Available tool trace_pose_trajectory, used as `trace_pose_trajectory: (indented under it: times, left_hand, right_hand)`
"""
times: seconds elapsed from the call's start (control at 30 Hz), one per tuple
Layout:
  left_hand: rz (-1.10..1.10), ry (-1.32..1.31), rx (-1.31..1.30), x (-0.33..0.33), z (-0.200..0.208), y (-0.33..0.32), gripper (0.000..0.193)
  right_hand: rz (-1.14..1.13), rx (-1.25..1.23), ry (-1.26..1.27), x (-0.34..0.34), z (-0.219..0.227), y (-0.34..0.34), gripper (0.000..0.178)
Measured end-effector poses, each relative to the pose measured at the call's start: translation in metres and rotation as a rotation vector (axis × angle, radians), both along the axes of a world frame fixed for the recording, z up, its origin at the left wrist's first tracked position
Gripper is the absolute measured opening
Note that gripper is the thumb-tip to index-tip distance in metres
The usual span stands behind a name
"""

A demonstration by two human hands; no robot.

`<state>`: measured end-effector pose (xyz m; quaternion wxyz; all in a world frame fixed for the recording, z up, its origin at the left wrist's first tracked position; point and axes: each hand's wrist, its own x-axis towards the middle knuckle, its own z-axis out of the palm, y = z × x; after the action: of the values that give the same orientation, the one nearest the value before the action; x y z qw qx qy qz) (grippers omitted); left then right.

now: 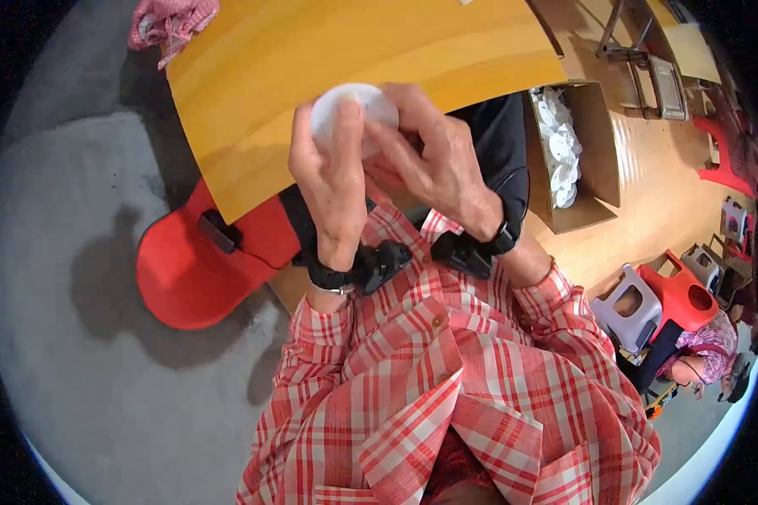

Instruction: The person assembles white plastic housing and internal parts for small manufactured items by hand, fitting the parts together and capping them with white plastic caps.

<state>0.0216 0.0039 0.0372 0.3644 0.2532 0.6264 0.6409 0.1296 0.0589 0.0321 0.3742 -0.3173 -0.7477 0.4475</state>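
A round white disc-shaped piece (374, 103), smooth and shallow, is held up between my two hands near the table's front edge. My left hand (333, 185) grips its left side, thumb pressed on the upper face and fingers curled behind. On the right side, my right hand (442, 160) pinches the disc's edge between thumb and bent fingers. The fingertips behind the disc are hidden, so I cannot tell whether anything else is in them. Both wrists wear dark straps with small black devices.
A yellow wooden table (253, 93) lies beyond my hands, with a pink checked cloth (173, 23) at its far left corner. An open cardboard box (598, 139) to the right holds several white pieces (562, 147). A red seat (185, 269), stools (632, 307) and another person (707, 349) are around.
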Motion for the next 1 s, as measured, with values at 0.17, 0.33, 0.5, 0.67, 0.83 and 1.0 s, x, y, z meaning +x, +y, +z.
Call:
trace_pose_trajectory:
  times: [0.17, 0.33, 0.5, 0.67, 0.83, 1.0]
  left_hand:
    - [-0.107, 0.079, -0.023, 0.016, -0.014, 0.010, 0.027]
    - [-0.495, -0.179, -0.363, 0.012, 0.012, 0.009, 0.052]
    - [-0.454, -0.117, -0.258, -0.011, 0.000, 0.011, 0.052]
    - [-0.270, 0.016, -0.183, -0.060, 0.008, 0.023, 0.034]
    - [-0.198, 0.178, -0.012, -0.120, 0.002, 0.065, 0.032]
    - [-0.088, 0.298, 0.071, -0.193, 0.026, 0.102, 0.044]
  right_hand:
    - [-0.036, -0.244, -0.148, 0.022, 0.001, 0.003, 0.025]
    - [-0.273, -0.598, 0.249, 0.093, -0.007, 0.032, 0.025]
    - [-0.813, -0.678, 0.324, 0.252, -0.130, 0.062, 0.018]
    - [-0.724, -0.928, -0.026, 0.342, -0.250, 0.051, 0.028]
    - [-0.361, -0.457, -0.745, 0.476, -0.286, 0.014, 0.031]
    - [-0.556, -0.266, -0.307, 0.214, -0.053, 0.136, 0.037]
